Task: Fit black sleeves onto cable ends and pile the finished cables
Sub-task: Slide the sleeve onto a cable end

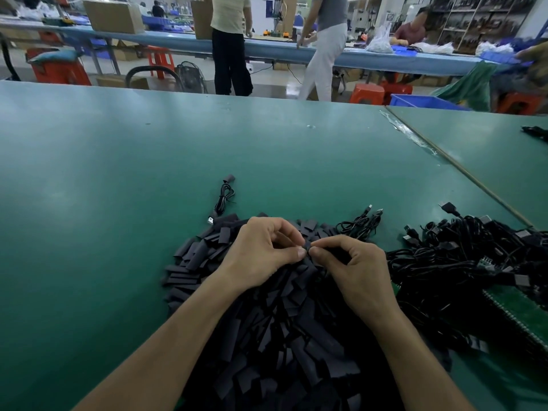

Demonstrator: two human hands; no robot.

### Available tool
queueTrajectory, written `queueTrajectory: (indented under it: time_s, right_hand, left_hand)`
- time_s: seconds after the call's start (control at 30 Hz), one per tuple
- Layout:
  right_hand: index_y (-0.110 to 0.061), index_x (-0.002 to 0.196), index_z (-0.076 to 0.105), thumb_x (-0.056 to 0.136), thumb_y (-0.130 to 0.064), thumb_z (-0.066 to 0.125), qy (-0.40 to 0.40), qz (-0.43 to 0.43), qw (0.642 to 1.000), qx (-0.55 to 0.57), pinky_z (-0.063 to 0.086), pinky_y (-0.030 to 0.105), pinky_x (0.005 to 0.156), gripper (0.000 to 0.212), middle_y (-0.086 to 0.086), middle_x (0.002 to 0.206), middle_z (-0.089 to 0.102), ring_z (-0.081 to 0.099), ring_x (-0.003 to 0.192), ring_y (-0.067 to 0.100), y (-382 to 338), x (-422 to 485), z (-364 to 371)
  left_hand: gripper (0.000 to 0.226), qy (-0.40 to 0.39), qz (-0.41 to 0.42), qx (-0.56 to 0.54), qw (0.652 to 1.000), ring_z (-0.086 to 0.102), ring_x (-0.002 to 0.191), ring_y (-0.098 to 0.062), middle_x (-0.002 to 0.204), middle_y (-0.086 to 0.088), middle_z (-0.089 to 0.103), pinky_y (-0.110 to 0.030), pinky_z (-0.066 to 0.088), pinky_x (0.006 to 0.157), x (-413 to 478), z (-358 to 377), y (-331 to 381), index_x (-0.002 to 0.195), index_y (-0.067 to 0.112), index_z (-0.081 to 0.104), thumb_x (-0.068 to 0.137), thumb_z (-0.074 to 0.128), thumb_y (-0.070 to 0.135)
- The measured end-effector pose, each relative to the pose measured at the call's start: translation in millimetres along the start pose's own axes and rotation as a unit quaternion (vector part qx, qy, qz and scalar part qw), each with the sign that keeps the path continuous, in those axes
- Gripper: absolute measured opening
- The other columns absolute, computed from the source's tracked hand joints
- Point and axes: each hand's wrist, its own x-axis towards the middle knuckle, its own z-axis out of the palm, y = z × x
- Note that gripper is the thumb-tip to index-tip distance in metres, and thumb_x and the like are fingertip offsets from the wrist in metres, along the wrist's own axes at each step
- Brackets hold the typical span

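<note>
— Where the two hands meet above the heap, what are the fingers doing?
— The left hand (pixel 261 253) and the right hand (pixel 355 271) are both curled in tight. On each, the thumb and forefinger tips pinch one small black sleeve (pixel 307 245) held between the hands. Whether a cable end is inside it I cannot tell.
— And the other sleeves?
— A big loose pile of sleeves (pixel 267 336) lies under both wrists on the green table (pixel 118 173) and spreads to the near edge.
— The cables?
— A dark tangle of cables (pixel 462 262) lies just right of the pile, touching it. Two loose cables (pixel 363 222) sit at the pile's far right edge. One coiled cable (pixel 225 197) lies at the far left edge, its plug against the sleeves.
— Anything behind?
— Two standing people (pixel 229 46) at a long blue bench (pixel 267 48), a red stool (pixel 366 93) and a blue bin (pixel 427 101)
</note>
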Motion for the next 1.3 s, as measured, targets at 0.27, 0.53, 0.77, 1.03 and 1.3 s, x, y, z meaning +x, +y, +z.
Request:
queueTrajectory:
  time_s: [0.27,0.53,0.77,1.03,1.3]
  right_hand:
    - [-0.045,0.090,0.073,0.075,-0.036,0.080,-0.004,-0.009,1.000,0.030,0.051,0.010,0.072,0.019,-0.027,0.088,0.073,0.069,0.080,-0.005,-1.5,-2.2,1.1]
    - [-0.041,0.095,0.072,0.082,-0.019,0.081,0.009,0.007,0.998,0.062,0.052,0.015,0.069,0.027,-0.020,0.088,0.074,0.070,0.078,0.001,-1.1,-0.9,0.0]
    - [-0.032,0.089,0.070,0.075,-0.020,0.086,0.119,0.057,0.985,0.107,0.055,0.017,0.070,0.024,-0.013,0.082,0.075,0.072,0.076,0.006,1.5,0.5,0.7]
    - [-0.035,0.098,0.073,0.078,-0.015,0.083,0.093,0.056,0.987,0.115,0.054,0.014,0.080,0.030,-0.019,0.085,0.076,0.073,0.084,0.002,2.2,0.2,4.5]
    - [-0.035,0.099,0.072,0.079,-0.013,0.083,0.076,0.057,0.989,0.110,0.054,0.015,0.079,0.031,-0.016,0.087,0.076,0.072,0.084,0.003,0.2,0.6,4.4]
  left_hand:
    - [0.020,-0.010,-0.006,-0.017,1.000,0.074,0.071,-0.014,0.076,0.001,0.076,-0.031,0.060,0.074,0.2,-2.8,0.5,0.077,0.035,0.073,0.076,0.084,0.019]
    - [0.017,-0.006,-0.014,-0.027,1.000,0.073,0.075,-0.017,0.077,0.000,0.076,-0.040,0.061,0.080,0.6,-1.0,-0.3,0.077,0.028,0.073,0.076,0.086,0.017]
    - [0.017,0.049,-0.049,-0.056,0.996,0.070,0.064,-0.013,0.071,-0.004,0.075,-0.026,0.056,0.069,-0.8,3.4,4.8,0.076,0.018,0.070,0.076,0.086,0.012]
    - [0.020,0.066,-0.068,-0.076,0.993,0.067,0.061,-0.014,0.070,-0.002,0.074,-0.034,0.052,0.068,-0.8,6.9,2.0,0.076,0.019,0.068,0.075,0.087,0.014]
    - [0.021,0.068,-0.049,-0.060,0.995,0.063,0.058,-0.012,0.065,-0.001,0.072,-0.031,0.051,0.065,-2.5,10.6,0.1,0.074,0.021,0.067,0.075,0.086,0.013]
